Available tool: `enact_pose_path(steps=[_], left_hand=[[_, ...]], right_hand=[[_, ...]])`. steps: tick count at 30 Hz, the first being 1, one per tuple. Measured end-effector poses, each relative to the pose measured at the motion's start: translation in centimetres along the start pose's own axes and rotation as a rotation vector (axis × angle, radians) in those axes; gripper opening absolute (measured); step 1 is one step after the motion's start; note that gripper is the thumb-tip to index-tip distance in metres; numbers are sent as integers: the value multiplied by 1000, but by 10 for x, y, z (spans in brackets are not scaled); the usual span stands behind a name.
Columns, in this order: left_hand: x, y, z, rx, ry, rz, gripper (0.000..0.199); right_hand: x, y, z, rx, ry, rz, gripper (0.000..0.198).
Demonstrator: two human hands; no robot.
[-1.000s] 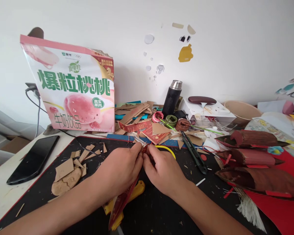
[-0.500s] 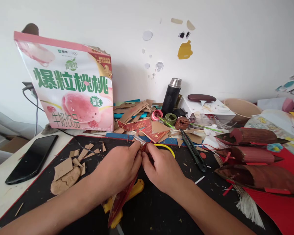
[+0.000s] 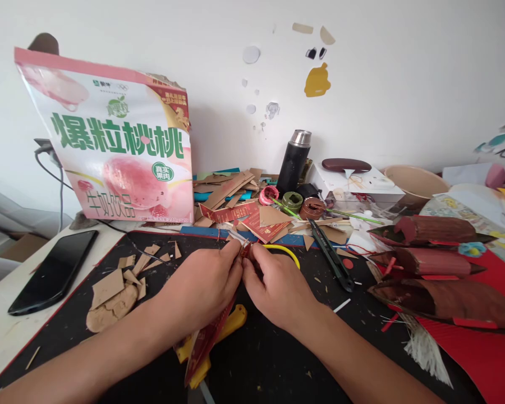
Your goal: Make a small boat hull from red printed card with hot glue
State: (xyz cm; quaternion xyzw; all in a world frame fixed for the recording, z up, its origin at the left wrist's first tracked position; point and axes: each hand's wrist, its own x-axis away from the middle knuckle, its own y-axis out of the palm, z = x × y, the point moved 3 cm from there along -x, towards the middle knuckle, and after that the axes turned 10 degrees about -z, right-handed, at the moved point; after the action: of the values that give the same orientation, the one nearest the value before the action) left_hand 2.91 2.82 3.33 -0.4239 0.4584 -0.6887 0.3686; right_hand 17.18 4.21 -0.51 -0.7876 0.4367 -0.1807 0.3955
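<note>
Near the middle of the black mat, my left hand (image 3: 204,283) is closed on a red printed cardboard piece (image 3: 208,342), which slants down below it toward me. My right hand (image 3: 275,283) meets it at the top, thumb and finger pinching the small red end of the same cardboard. A thin whitish tip pokes out by the left fingertips; its kind is unclear. Beneath the cardboard lies a yellow tool (image 3: 235,320), partly covered. Behind my right hand curves a yellow loop (image 3: 292,255), the rest of it hidden.
Cardboard scraps (image 3: 109,289) lie left, beside a phone (image 3: 54,272). A utility knife (image 3: 330,255) rests to the right, near brown boat-like models (image 3: 458,303). Behind are open paint jars (image 3: 292,202), a black thermos (image 3: 293,163), scrap piles and a large drink carton (image 3: 109,140).
Both hands stay together on the red cardboard, with the fingers shifting only slightly at its top end. The whole view has moved a little.
</note>
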Motion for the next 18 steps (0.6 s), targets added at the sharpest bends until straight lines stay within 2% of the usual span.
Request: enact_pose_path(steps=[18], left_hand=[[-2,3,1,-111,5,-39,26]], right_hand=[[1,1,0,11,16,-13,15]])
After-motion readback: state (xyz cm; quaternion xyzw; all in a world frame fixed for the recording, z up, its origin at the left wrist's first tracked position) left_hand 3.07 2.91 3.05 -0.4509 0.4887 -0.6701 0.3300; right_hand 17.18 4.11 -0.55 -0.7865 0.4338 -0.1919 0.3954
